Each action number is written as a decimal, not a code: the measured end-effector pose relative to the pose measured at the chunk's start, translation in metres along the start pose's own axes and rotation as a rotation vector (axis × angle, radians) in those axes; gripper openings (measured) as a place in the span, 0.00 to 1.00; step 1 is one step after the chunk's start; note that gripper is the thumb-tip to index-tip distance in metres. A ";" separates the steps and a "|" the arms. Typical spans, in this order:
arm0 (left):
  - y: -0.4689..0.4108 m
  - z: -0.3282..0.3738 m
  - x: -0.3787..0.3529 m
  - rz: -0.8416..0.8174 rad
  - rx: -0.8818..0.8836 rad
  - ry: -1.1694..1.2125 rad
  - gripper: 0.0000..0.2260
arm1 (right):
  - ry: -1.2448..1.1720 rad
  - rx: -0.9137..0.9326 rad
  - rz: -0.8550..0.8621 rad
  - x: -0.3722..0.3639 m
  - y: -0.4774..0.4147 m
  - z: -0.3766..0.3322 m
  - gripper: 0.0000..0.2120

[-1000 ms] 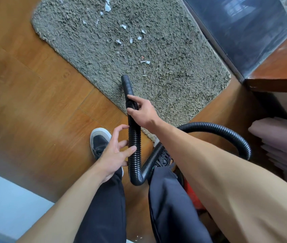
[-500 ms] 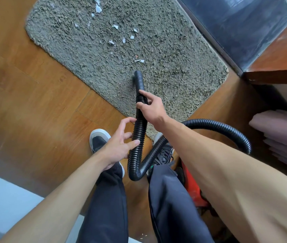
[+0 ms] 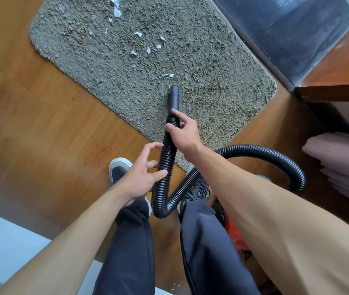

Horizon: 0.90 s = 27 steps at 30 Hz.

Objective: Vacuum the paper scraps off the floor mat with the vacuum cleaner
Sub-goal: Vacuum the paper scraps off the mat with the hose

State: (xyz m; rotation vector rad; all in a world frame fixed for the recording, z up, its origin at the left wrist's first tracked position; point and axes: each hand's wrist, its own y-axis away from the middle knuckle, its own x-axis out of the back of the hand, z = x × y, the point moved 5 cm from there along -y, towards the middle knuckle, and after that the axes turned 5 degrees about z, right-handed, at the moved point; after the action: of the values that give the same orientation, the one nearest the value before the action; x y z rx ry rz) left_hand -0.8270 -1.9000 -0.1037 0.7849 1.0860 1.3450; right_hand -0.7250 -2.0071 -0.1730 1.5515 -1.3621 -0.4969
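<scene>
Floor mat: near edge runs diagonally over wood floor; far-right edge lies along dark panel. Open pile ahead of nozzle, which points across the mat, just short of the nearest of the paper scraps; the rest are scattered farther out. Right grip wraps hose just behind nozzle, arm extended. Left grip sits lower, thumb and curled fingers loosely round hose.

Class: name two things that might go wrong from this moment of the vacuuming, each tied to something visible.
The hose loops between the shoes; a step forward might snag it.
The narrow nozzle, steered by the right hand, sits short of the nearest paper scraps; small ones in the shaggy mat might be missed.
</scene>
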 end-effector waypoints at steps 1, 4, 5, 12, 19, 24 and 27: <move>0.002 -0.001 0.003 0.007 0.003 0.024 0.26 | 0.030 0.017 -0.011 -0.006 0.001 -0.003 0.25; 0.007 -0.003 0.009 0.044 0.007 0.071 0.26 | 0.084 0.028 -0.046 -0.021 0.003 -0.010 0.26; 0.008 -0.004 0.010 0.057 0.010 0.078 0.26 | 0.087 0.024 -0.047 -0.023 0.003 -0.010 0.27; 0.002 -0.001 -0.003 0.042 0.026 0.026 0.26 | 0.057 0.019 -0.029 -0.007 0.001 -0.004 0.27; -0.001 0.011 -0.035 -0.025 0.019 -0.158 0.25 | -0.146 -0.084 0.051 0.038 0.007 0.022 0.26; 0.001 0.012 -0.055 -0.068 0.042 -0.253 0.26 | -0.284 -0.184 0.120 0.066 0.018 0.042 0.25; -0.001 0.010 -0.063 -0.079 0.050 -0.309 0.28 | -0.334 -0.231 0.138 0.078 0.022 0.050 0.26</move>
State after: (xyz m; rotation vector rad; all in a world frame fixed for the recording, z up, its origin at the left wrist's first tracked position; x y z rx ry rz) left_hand -0.8111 -1.9603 -0.0914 0.9422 0.8978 1.0910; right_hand -0.7542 -2.0954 -0.1543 1.2132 -1.5883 -0.8244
